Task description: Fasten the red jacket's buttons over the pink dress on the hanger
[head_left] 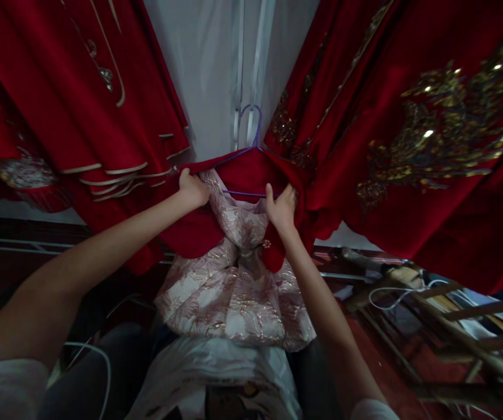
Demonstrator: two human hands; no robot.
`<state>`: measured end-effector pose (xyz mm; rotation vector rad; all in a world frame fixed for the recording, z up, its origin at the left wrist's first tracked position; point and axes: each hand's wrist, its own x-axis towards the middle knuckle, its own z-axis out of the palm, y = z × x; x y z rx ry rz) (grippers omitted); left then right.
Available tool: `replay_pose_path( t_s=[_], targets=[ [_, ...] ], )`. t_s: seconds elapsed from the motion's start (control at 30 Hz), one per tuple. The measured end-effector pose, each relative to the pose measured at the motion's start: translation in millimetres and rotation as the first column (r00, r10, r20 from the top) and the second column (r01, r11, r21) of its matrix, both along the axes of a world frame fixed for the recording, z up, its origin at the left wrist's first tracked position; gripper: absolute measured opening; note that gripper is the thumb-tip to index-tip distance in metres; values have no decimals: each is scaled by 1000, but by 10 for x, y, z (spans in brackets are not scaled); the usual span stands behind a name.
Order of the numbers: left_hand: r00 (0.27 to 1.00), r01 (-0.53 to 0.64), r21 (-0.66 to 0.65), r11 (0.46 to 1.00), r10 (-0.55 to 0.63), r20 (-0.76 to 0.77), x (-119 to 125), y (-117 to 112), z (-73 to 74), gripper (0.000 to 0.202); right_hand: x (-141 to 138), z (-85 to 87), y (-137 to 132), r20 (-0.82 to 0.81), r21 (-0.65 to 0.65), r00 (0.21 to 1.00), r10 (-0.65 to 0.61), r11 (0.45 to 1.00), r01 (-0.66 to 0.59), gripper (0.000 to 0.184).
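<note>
- A blue wire hanger (256, 135) carries a red garment (246, 174) draped over its shoulders, and a pink-and-gold brocade garment (234, 286) hangs down below it.
- The hanger's hook rises in front of two white upright rails (248, 58) on the pale wall; what it catches on cannot be told.
- The reddish floor (377, 361) at the lower right bears a wooden slatted frame (452, 332), lying tilted.
- A white cable (386, 296) loops over the frame, beside some papers (500, 308).

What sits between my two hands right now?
In the head view, the pink brocade garment and the lower bar of the blue hanger lie between left hand and right hand, both gripping the red garment.
</note>
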<state>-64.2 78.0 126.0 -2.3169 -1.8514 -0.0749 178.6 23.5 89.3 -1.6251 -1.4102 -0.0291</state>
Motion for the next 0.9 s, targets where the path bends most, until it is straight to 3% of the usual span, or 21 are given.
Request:
replay_pose_path(
  t_s=[0.07,0.13,0.2,0.37,0.5,0.63,0.73,0.9],
  targets=[
    [985,-109,15,994,110,-133,-2,29,108,50,222,116,80,83,-10,993,-80,997,81,75],
    [974,-116,21,993,118,-195,33,25,195,50,404,221,151,154,-22,978,-140,989,145,68],
    [977,-103,7,995,102,-185,76,-7,245,51,544,291,210,208,-37,965,-159,985,170,64],
    [977,-196,-42,980,191,-98,34,-73,262,59,828,361,388,275,-5,944,-180,982,189,66],
    [984,-178,-26,984,177,-35,-124,-53,261,59,1134,484,587,173,-116,984,-35,992,56,67],
    [996,-15,25,1000,13,85,-186,-41,253,54,1379,592,582,-36,-143,985,168,975,-172,69],
    [992,43,96,994,-54,118,-178,-63,235,53,1389,531,399,-35,-71,966,257,963,-259,61],
    [990,80,177,981,-99,102,-171,-136,231,51,1289,321,127,141,269,955,260,918,-290,40]
  ],
)
